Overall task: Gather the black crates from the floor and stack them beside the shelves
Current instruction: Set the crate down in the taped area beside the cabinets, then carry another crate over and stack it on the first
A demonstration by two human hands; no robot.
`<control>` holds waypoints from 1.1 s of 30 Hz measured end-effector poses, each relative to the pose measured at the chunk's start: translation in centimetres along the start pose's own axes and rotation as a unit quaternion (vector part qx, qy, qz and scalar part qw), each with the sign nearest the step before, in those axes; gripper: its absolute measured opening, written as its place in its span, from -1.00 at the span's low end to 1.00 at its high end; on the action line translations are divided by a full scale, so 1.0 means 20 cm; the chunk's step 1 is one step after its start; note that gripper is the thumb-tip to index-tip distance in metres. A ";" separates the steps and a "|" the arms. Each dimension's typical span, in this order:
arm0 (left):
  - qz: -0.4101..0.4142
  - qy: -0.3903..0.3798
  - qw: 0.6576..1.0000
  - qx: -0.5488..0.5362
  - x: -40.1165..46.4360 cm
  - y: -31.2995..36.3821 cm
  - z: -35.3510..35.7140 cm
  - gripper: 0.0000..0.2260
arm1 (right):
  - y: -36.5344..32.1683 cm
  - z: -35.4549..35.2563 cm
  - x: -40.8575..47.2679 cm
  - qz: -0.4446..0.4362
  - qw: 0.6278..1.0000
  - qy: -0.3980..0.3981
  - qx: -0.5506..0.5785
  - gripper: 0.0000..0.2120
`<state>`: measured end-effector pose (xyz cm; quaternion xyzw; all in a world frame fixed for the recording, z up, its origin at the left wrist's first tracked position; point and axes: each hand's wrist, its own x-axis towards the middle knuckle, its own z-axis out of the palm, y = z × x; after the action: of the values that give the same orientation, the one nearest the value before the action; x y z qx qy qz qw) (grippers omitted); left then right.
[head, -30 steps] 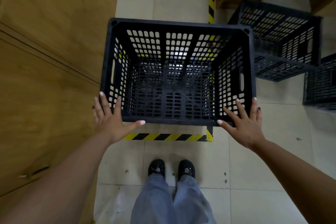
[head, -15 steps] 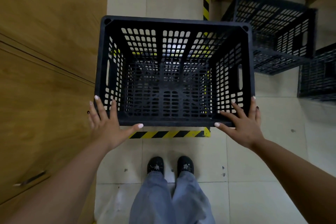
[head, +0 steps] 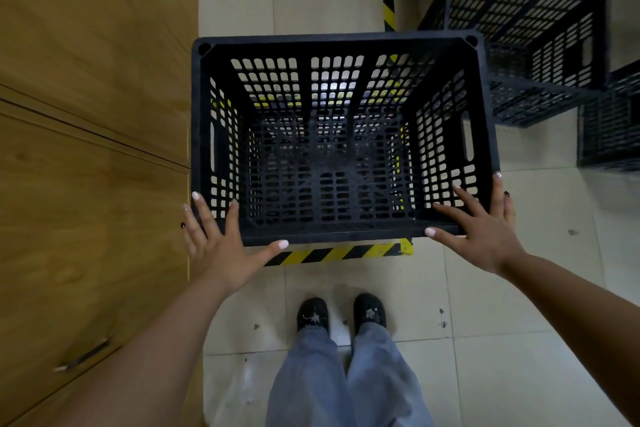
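Top-down head view. A black perforated plastic crate (head: 341, 139), rectangular and open-topped, sits in the middle of the view over a rectangle of yellow-and-black striped floor tape (head: 339, 253) on pale floor tiles (head: 485, 305). Through its slotted bottom a second grid of slots shows, so it appears to rest on another crate of the same kind, though the lower one cannot be made out clearly. The crate holds nothing; only its slotted walls, two side handle slots and ribbed floor are visible inside.

The left hand (head: 221, 246) lies at the near left corner, fingers spread straight along the outer left wall and thumb stretched along the near rim. The right hand (head: 481, 232) mirrors it at the near right corner, fingers spread over the rim and right wall, thumb on the near rim. Neither hand curls round the crate.

Wooden panelling (head: 86, 149) stands just beside the crate's left wall. Crates counted: one central, a second black slotted crate (head: 533, 45) tilted at upper right, and a third black crate (head: 613, 121) cut off by the right edge. Two black shoes (head: 341, 314) and grey-blue trouser legs (head: 346, 381) appear below.
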<state>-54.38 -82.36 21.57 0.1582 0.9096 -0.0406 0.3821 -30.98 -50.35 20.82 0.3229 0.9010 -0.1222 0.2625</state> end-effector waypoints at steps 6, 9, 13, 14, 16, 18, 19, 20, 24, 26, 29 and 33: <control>0.012 0.013 1.000 0.000 0.00 -0.01 0.00 0.10 | 0.00 0.01 0.00 -0.001 1.000 0.000 -0.002 -0.11; 0.016 0.011 1.000 0.008 0.00 0.00 0.00 0.13 | -0.01 -0.01 0.01 0.005 1.000 -0.005 0.003 -0.09; 0.003 0.011 0.998 0.066 -0.01 0.01 -0.01 0.15 | -0.01 -0.01 -0.01 0.008 1.000 -0.002 0.017 -0.06; 0.002 0.014 0.997 0.080 -0.02 0.02 -0.02 0.13 | 0.00 -0.01 -0.01 0.006 1.000 0.004 0.028 -0.07; 0.016 0.028 0.995 0.093 -0.05 0.06 -0.04 0.08 | 0.00 -0.04 -0.02 0.000 0.998 0.016 0.068 -0.11; 0.034 0.048 0.995 0.086 -0.09 0.13 -0.07 0.03 | 0.01 -0.08 -0.03 -0.007 0.993 0.031 0.117 -0.18; 0.043 0.057 0.994 0.079 -0.10 0.19 -0.09 0.01 | 0.03 -0.11 -0.04 -0.015 0.990 0.043 0.134 -0.20; 0.053 0.065 0.994 0.073 -0.12 0.25 -0.11 -0.01 | 0.05 -0.14 -0.05 -0.026 0.987 0.057 0.145 -0.21; 0.102 0.104 0.986 0.076 -0.18 0.64 -0.20 -0.07 | 0.25 -0.28 -0.05 -0.055 0.976 0.100 0.184 -0.27; 0.125 0.093 0.985 0.073 -0.20 0.90 -0.24 -0.09 | 0.42 -0.35 -0.05 -0.057 0.974 0.113 0.190 -0.33; 0.170 0.096 0.977 0.085 -0.25 1.32 -0.27 -0.12 | 0.73 -0.45 -0.05 -0.050 0.970 0.129 0.200 -0.32; 0.239 0.132 0.958 0.091 -0.32 1.89 -0.30 -0.16 | 1.18 -0.58 -0.03 -0.041 0.970 0.135 0.195 -0.26</control>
<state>-42.19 -47.06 32.03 0.4089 0.8800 -0.0097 0.2416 -19.91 -28.13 29.54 0.3442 0.8994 -0.2617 0.0646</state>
